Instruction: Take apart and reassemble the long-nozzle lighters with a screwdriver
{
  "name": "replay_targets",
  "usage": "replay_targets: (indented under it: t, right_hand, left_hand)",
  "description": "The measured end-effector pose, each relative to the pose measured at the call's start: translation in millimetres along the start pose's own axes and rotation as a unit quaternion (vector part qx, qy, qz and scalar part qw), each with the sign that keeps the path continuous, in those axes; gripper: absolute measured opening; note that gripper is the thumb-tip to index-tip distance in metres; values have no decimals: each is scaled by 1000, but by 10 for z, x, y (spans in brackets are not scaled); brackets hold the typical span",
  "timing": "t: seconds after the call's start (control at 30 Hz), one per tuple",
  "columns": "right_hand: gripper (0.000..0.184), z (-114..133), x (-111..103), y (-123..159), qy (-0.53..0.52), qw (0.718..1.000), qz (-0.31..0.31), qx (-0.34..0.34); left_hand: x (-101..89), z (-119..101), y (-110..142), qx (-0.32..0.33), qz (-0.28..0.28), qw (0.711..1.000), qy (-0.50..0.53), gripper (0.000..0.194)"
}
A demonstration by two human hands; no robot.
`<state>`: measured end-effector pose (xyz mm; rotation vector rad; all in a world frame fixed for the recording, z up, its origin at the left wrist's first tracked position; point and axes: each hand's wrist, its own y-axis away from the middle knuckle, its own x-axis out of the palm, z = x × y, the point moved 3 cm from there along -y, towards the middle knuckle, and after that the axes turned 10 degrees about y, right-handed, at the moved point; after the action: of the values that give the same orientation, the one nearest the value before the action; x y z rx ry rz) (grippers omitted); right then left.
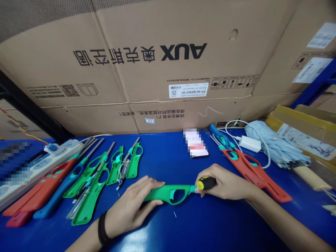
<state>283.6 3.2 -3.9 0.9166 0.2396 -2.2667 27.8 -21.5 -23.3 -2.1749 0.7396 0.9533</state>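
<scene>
Over blue tabletop (157, 232), the left grip (140, 197) is clasping a green lighter (164, 193) while the right grip (223, 182) is curling around a tool (207, 183).

Along the far side of your blue tabletop (162, 150) you have a large cardboard panel (147, 80), its AUX print upside down. A phone (195, 144) lies before it. Right of that you see a white charger (250, 143), a light-blue umbrella (274, 143) and a carton (312, 122); far left, a power strip (38, 169).
</scene>
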Motion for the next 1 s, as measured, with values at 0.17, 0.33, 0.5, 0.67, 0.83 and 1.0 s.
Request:
replay_targets:
  t: [0.17,0.33,0.5,0.67,0.83,1.0]
  right_hand:
    - [10,-8,18,-12,-21,1000,-1,5]
    - [10,12,12,1,-27,1000,-9,3]
    - [14,11,10,6,-11,1000,-3,0]
    - [16,23,-19,-4,34,999,-5,0]
    - [19,147,-86,17,175,983,-60,-13]
    - [34,251,-74,34,256,956,-123,-75]
  left_hand:
    - [-19,-25,-1,-16,8,1000,21,32]
    - [-39,-72,-29,-33,7,998,51,31]
    - [-32,-107,-45,-39,14,996,76,30]
    - [-8,-70,-67,-33,6,998,59,27]
    - [21,-27,-113,-17,25,998,-56,28]
    - [-84,-136,-187,-22,-13,994,-103,19]
